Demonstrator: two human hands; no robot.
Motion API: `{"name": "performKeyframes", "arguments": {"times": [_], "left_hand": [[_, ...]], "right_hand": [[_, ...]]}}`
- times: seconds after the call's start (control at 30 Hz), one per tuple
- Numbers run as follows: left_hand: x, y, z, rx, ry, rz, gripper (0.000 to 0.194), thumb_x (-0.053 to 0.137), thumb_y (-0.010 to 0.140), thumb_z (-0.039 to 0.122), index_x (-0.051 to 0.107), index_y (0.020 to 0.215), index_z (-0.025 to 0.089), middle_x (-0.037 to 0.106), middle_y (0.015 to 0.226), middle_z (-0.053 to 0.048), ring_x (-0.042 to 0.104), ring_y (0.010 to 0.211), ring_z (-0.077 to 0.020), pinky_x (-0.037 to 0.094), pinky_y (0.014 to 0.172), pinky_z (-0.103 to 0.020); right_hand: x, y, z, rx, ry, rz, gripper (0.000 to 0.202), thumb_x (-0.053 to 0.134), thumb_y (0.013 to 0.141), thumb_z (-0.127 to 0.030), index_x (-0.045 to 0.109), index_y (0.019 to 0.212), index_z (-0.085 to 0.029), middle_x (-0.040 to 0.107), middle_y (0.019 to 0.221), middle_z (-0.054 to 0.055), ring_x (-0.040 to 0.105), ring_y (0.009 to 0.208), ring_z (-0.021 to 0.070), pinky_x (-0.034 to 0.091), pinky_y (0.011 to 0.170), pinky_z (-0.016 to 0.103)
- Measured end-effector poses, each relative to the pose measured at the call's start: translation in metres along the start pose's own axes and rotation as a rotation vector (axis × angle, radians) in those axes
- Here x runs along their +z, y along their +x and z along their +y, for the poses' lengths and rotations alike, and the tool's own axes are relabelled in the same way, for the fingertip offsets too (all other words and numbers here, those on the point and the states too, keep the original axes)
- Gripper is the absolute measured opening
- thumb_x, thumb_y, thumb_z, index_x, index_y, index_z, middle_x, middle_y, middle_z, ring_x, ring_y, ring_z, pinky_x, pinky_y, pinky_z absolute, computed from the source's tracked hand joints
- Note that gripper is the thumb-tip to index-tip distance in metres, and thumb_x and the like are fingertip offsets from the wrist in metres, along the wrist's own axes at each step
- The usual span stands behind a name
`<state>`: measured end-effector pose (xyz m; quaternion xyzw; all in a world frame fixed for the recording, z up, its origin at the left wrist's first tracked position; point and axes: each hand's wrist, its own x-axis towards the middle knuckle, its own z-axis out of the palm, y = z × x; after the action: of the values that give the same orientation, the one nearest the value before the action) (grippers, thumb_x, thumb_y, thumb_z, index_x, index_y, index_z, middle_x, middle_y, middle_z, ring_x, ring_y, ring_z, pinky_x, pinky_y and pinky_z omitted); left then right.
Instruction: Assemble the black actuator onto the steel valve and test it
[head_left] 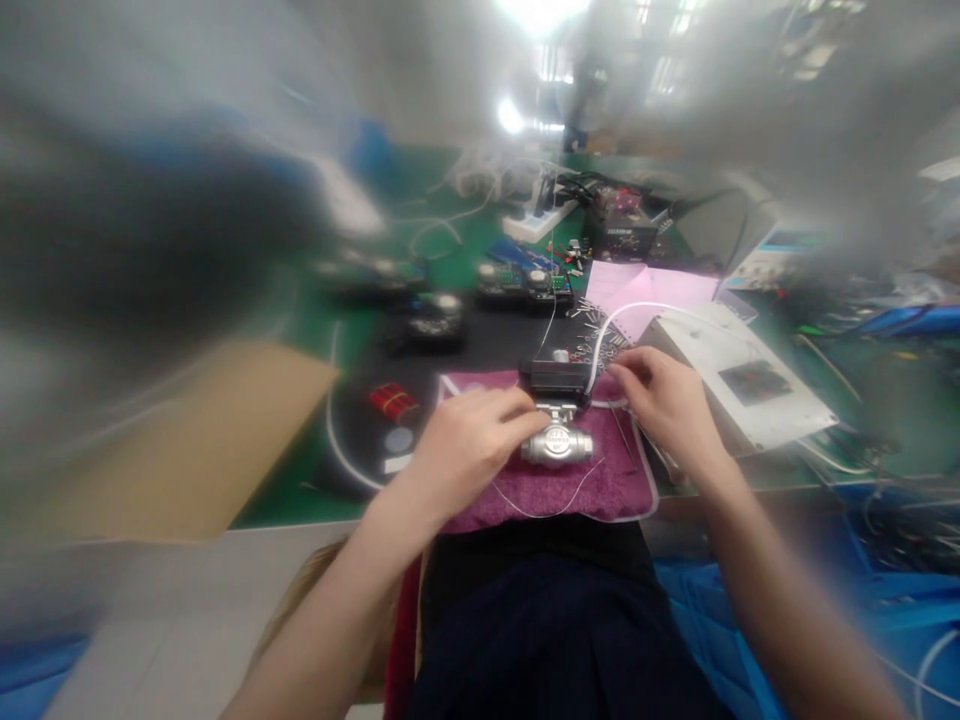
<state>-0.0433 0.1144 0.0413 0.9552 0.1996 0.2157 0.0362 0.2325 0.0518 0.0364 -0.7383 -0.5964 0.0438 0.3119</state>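
L f'arm (337, 600) bare | R f'arm (772, 580) bare | dk navy clothing (570, 640)

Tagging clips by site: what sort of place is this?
Probably an assembly or repair workbench: a metal valve and purple cloth in front, black electronic units behind, loose small metal parts by pink paper.

Left hand (471, 437) curled, right hand (664, 398) curled, forearms (356, 565) (bare) outstretched

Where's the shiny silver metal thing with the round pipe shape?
In the head view, the silver metal piece is over the purple towel, just right of the left hand, on the near side of the black block.
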Motion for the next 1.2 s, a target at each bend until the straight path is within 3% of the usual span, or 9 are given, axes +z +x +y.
{"name": "performKeyframes", "arguments": {"times": [0.13, 0.23, 0.4, 0.57, 0.77, 0.83, 1.0, 1.1, 1.2], "left_hand": [[-0.005, 0.003, -0.005, 0.176, 0.182, 0.029, 0.022, 0.051, 0.106, 0.021, 0.070, 0.117, 0.021, 0.074, 0.114, -0.005, 0.068, 0.093, -0.0201, 0.049, 0.080, -0.035], [-0.007, 0.003, -0.007, 0.207, 0.248, 0.064, 0.025, 0.049, 0.105, 0.017, 0.070, 0.120, 0.019, 0.075, 0.116, -0.008, 0.070, 0.094, -0.0208, 0.051, 0.080, -0.035], [-0.006, -0.010, 0.017, -0.031, -0.068, 0.234, 0.030, 0.063, 0.100, 0.019, 0.067, 0.129, 0.024, 0.074, 0.122, -0.006, 0.071, 0.103, -0.0182, 0.056, 0.090, -0.032], [0.000, -0.021, 0.051, -0.135, -0.388, 0.305, 0.032, 0.071, 0.095, 0.015, 0.069, 0.125, 0.025, 0.075, 0.117, -0.003, 0.072, 0.102, -0.0139, 0.058, 0.091, -0.025], [0.002, -0.019, 0.047, -0.227, -0.492, 0.326, 0.022, 0.066, 0.097, 0.015, 0.072, 0.117, 0.023, 0.075, 0.109, -0.005, 0.072, 0.100, -0.0158, 0.060, 0.088, -0.028], [0.002, -0.016, 0.039, -0.262, -0.487, 0.297, 0.017, 0.066, 0.098, 0.018, 0.072, 0.113, 0.022, 0.076, 0.108, -0.005, 0.072, 0.101, -0.0174, 0.059, 0.091, -0.030], [0.004, -0.007, 0.015, -0.340, -0.496, 0.204, 0.010, 0.065, 0.099, 0.024, 0.073, 0.104, 0.022, 0.077, 0.105, -0.003, 0.072, 0.097, -0.0173, 0.056, 0.090, -0.032], [0.004, -0.001, 0.005, -0.331, -0.481, 0.103, 0.010, 0.066, 0.099, 0.023, 0.074, 0.104, 0.024, 0.077, 0.106, -0.002, 0.072, 0.097, -0.0171, 0.055, 0.091, -0.033], [0.003, 0.005, 0.001, -0.284, -0.469, 0.053, 0.011, 0.064, 0.100, 0.023, 0.074, 0.103, 0.024, 0.078, 0.106, -0.002, 0.073, 0.097, -0.0175, 0.056, 0.090, -0.033]], "right_hand": [[-0.014, -0.032, -0.012, 0.091, 0.268, -0.011, 0.025, 0.065, 0.098, -0.044, 0.074, 0.100, -0.021, 0.078, 0.095, 0.004, 0.068, 0.078, 0.0177, 0.051, 0.075, 0.032], [-0.020, -0.049, -0.026, 0.130, 0.404, -0.056, 0.025, 0.068, 0.096, -0.046, 0.074, 0.100, -0.022, 0.078, 0.095, 0.003, 0.067, 0.077, 0.0175, 0.052, 0.073, 0.031], [-0.023, -0.065, -0.053, 0.149, 0.573, -0.173, 0.022, 0.071, 0.095, -0.042, 0.077, 0.103, -0.023, 0.078, 0.096, 0.003, 0.069, 0.081, 0.0180, 0.054, 0.073, 0.031], [-0.019, -0.068, -0.073, 0.086, 0.710, -0.316, 0.016, 0.070, 0.096, -0.037, 0.076, 0.102, -0.022, 0.077, 0.093, 0.002, 0.070, 0.081, 0.0158, 0.055, 0.074, 0.027], [-0.018, -0.061, -0.074, 0.121, 0.861, -0.481, 0.024, 0.067, 0.097, -0.040, 0.076, 0.106, -0.020, 0.077, 0.084, 0.001, 0.070, 0.068, 0.0133, 0.056, 0.065, 0.026], [-0.017, -0.054, -0.065, 0.115, 0.822, -0.419, 0.026, 0.067, 0.097, -0.042, 0.076, 0.105, -0.019, 0.077, 0.082, 0.001, 0.070, 0.065, 0.0136, 0.056, 0.064, 0.026], [-0.004, -0.016, -0.026, 0.102, 0.365, 0.084, 0.026, 0.058, 0.102, -0.038, 0.076, 0.107, -0.020, 0.080, 0.096, 0.005, 0.074, 0.085, 0.0184, 0.055, 0.081, 0.031], [0.009, 0.007, -0.008, 0.007, -0.064, 0.003, 0.029, 0.051, 0.104, -0.030, 0.075, 0.115, -0.020, 0.079, 0.112, 0.008, 0.073, 0.100, 0.0219, 0.052, 0.092, 0.034], [0.019, 0.022, -0.002, -0.013, -0.187, -0.053, 0.032, 0.047, 0.105, -0.026, 0.076, 0.115, -0.018, 0.076, 0.116, 0.012, 0.071, 0.103, 0.0256, 0.050, 0.092, 0.036]]}}
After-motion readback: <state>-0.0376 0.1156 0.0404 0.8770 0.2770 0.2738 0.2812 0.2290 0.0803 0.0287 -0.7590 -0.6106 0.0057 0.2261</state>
